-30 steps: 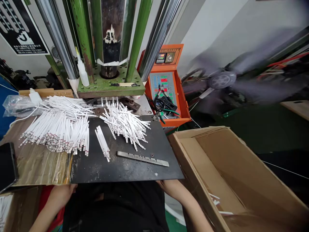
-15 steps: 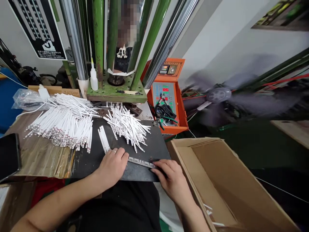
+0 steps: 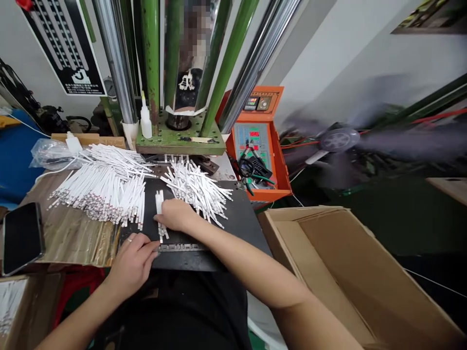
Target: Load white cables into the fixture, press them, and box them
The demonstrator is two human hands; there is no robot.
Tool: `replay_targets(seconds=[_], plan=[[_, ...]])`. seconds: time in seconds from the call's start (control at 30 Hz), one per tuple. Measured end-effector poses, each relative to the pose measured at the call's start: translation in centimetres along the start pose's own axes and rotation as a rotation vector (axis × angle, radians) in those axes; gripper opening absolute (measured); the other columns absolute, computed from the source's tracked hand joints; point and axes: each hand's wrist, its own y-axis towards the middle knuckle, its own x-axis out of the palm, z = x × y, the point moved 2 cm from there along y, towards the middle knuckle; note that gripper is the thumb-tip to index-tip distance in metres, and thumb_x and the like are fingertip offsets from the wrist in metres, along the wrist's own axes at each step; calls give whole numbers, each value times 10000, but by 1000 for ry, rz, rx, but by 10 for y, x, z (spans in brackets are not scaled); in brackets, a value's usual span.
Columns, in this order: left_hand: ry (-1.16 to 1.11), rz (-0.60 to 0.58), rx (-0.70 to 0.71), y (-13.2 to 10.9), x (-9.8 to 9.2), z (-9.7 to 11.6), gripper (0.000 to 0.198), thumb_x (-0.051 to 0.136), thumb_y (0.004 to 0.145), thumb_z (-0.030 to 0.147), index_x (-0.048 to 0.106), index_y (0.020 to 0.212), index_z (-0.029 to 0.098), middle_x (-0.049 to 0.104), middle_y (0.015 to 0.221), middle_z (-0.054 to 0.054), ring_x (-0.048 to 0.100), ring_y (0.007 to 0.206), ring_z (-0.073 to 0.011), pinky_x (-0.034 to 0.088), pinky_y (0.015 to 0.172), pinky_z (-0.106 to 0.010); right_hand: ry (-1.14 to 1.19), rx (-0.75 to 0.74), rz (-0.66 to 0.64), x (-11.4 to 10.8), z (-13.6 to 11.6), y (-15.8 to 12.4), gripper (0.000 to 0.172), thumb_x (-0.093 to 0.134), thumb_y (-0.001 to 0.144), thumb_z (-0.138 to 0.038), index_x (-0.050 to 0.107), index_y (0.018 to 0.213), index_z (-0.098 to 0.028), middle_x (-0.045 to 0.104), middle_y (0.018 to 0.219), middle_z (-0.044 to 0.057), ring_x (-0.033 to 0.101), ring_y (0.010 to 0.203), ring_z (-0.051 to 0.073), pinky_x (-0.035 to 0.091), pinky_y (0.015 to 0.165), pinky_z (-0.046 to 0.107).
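My right hand (image 3: 176, 215) is closed on a few narrow white strips (image 3: 159, 198), which stick out above and below the fingers. Just below them a slotted metal bar (image 3: 180, 247) lies along the front of the dark work plate (image 3: 136, 248). At its left end the fingertips of my left hand (image 3: 134, 257) press together on the bar, close to the lower tips of the strips. A loose pile of white strips (image 3: 199, 189) lies behind my right forearm. A larger pile of the same strips (image 3: 105, 189) spreads to the left.
A green press (image 3: 182, 138) with steel columns stands behind the plate, with a white squeeze bottle (image 3: 146, 124) on its base. An orange control box (image 3: 279, 165) holds tools. To the right are a cardboard box (image 3: 310, 253) and a spinning fan (image 3: 339, 140). A phone (image 3: 22, 238) lies left.
My right hand has left the right end of the metal bar and crossed left to the few white strips. My left hand has moved off those strips to the bar's left end.
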Motion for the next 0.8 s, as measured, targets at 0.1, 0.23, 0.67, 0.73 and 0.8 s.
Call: replay_targets(seconds=[0.1, 0.23, 0.67, 0.73, 0.8], plan=[[-36, -44, -6, 6, -3, 2, 215, 491, 945, 191, 658, 1073, 146, 621, 929, -85, 556, 863, -205, 485, 819, -380, 142, -54, -38, -2, 11, 7, 191, 653, 814, -231, 614, 644, -152, 667, 644, 72, 663, 649, 208, 482, 584, 258], [-273, -63, -231, 28, -10, -5, 187, 553, 917, 276, 630, 1057, 179, 672, 941, -65, 621, 855, -193, 508, 800, -360, 450, -41, -32, -2, 36, -9, 277, 571, 850, -266, 478, 599, -194, 489, 453, -60, 449, 365, 80, 331, 376, 187], [-826, -16, -704, 62, 6, -35, 415, 675, 766, 374, 685, 1100, 127, 747, 939, -77, 700, 848, -218, 567, 779, -336, 738, -172, 474, 4, 62, -73, 190, 563, 841, -347, 567, 739, -186, 538, 632, -18, 483, 568, 122, 378, 538, 229], [-734, -28, -666, 54, -6, -39, 288, 662, 781, 356, 738, 969, 151, 747, 961, -71, 699, 846, -212, 571, 767, -320, 683, -156, 482, 11, 71, -83, 142, 556, 835, -304, 574, 757, -186, 537, 632, -21, 473, 563, 121, 370, 547, 231], [-683, -35, -553, 49, -14, -34, 197, 648, 801, 313, 754, 890, 172, 742, 960, -60, 698, 839, -194, 572, 751, -292, 649, -156, 436, 20, 76, -89, 111, 554, 820, -269, 575, 749, -186, 547, 619, -21, 471, 543, 119, 366, 538, 232]])
